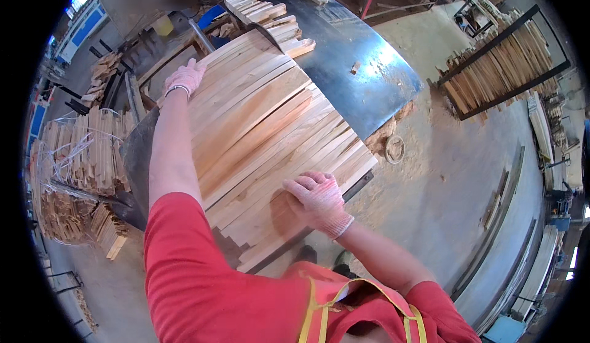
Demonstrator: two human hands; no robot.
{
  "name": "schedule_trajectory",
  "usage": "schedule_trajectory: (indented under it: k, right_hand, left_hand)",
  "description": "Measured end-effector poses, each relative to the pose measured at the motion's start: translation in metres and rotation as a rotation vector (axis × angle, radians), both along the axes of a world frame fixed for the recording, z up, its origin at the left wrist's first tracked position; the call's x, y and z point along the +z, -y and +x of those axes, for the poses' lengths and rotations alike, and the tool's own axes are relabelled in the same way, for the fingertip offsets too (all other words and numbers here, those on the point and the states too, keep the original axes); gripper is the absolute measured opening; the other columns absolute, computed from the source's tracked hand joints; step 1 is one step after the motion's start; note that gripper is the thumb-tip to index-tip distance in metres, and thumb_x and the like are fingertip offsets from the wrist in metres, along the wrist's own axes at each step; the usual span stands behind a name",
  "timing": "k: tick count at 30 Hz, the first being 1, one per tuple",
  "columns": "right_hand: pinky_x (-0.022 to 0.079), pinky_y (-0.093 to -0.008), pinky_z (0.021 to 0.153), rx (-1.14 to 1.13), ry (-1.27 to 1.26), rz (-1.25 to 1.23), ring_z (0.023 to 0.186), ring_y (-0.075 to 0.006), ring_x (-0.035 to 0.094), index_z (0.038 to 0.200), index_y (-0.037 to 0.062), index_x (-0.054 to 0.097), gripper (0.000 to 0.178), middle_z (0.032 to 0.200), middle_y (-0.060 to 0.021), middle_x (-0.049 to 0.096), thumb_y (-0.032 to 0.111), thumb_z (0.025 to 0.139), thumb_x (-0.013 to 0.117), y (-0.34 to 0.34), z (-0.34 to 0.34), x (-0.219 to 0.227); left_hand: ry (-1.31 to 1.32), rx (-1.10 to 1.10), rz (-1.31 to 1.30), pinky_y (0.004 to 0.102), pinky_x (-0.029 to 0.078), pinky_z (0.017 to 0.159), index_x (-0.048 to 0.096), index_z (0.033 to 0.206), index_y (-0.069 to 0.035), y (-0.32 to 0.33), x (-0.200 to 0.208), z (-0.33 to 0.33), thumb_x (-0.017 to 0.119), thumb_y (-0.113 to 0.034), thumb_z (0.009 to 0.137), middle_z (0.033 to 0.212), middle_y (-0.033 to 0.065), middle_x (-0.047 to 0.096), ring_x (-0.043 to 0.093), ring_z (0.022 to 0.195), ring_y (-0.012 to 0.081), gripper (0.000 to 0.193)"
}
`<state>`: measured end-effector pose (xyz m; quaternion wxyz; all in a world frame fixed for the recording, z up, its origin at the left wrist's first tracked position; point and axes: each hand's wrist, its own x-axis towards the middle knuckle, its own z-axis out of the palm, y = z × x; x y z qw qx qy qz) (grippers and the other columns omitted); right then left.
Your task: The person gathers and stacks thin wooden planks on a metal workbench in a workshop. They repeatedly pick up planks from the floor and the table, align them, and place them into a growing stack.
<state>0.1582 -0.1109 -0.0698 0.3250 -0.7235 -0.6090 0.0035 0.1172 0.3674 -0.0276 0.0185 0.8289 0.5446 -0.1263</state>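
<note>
A row of pale wooden strips (246,122) lies side by side on a dark metal table, some of them with reddish-brown streaks. My left hand (184,79), in a pinkish-white knitted glove, rests on the far left edge of the row, its fingers stretched forward. Nearer to me, my right hand (321,203), gloved the same way, lies on the strips with its fingers spread flat. Neither hand has lifted a strip. Beyond the row, a second batch of shorter strips (270,14) sits behind a curved dark metal piece (265,37).
A shiny blue-grey metal surface (350,42) extends at the far right, with a small wood chip (356,68) on it. Bundled strips (80,152) stand at left. A black-framed rack (504,66) holds more wood at right. A ring (394,149) lies on the dusty floor.
</note>
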Motion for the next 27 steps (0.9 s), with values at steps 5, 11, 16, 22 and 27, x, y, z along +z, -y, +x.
schedule_trajectory:
  k: [5, 11, 16, 22, 27]
  right_hand:
    - [0.052, -0.0467, 0.081, 0.015, -0.002, -0.052, 0.103, -0.0277, 0.068, 0.115, 0.016, 0.068, 0.033, 0.104, -0.0036, 0.072, 0.024, 0.084, 0.074, -0.002, 0.003, 0.005]
    - [0.053, -0.0468, 0.084, 0.024, -0.018, -0.015, 0.104, -0.0279, 0.068, 0.116, 0.0145, 0.068, 0.035, 0.103, -0.004, 0.072, 0.023, 0.083, 0.073, -0.024, 0.005, 0.0]
    - [0.053, -0.0464, 0.081, 0.008, -0.021, -0.02, 0.103, -0.0274, 0.068, 0.113, 0.0148, 0.07, 0.032, 0.102, -0.0031, 0.072, 0.022, 0.082, 0.075, -0.041, 0.013, -0.001]
    - [0.052, -0.0461, 0.082, 0.027, -0.035, -0.025, 0.105, -0.0272, 0.068, 0.113, 0.0157, 0.07, 0.032, 0.105, -0.0022, 0.072, 0.021, 0.082, 0.075, -0.062, 0.01, 0.0]
    - [0.052, -0.0456, 0.085, 0.01, -0.011, -0.051, 0.106, -0.027, 0.068, 0.112, 0.0162, 0.069, 0.03, 0.102, -0.0022, 0.072, 0.022, 0.083, 0.073, -0.074, 0.017, 0.001]
  left_hand:
    - [-0.019, -0.029, -0.021, 0.0509, 0.032, 0.124, 0.023, 0.169, -0.022, -0.011, -0.006, 0.004, 0.028, -0.065, 0.105, 0.169, 0.0139, 0.035, 0.038, 0.154, 0.0342, 0.077]
    - [0.013, -0.036, 0.008, 0.0494, 0.028, 0.126, 0.019, 0.169, -0.017, -0.041, -0.014, 0.003, 0.031, -0.066, 0.104, 0.169, 0.0187, 0.034, 0.036, 0.154, 0.0376, 0.082]
    - [-0.058, -0.001, 0.008, 0.0511, 0.03, 0.125, 0.023, 0.169, -0.021, -0.043, -0.008, 0.025, 0.032, -0.066, 0.104, 0.172, 0.0147, 0.029, 0.035, 0.155, 0.0362, 0.08]
    - [0.027, -0.083, -0.012, 0.0494, 0.028, 0.127, 0.022, 0.169, -0.02, -0.098, -0.019, 0.003, 0.035, -0.07, 0.101, 0.168, 0.0176, 0.037, 0.035, 0.155, 0.0371, 0.085]
    - [0.022, -0.153, -0.017, 0.0433, 0.027, 0.127, 0.022, 0.167, -0.006, -0.104, -0.018, 0.008, 0.042, -0.068, 0.101, 0.17, 0.0198, 0.031, 0.033, 0.156, 0.0364, 0.093]
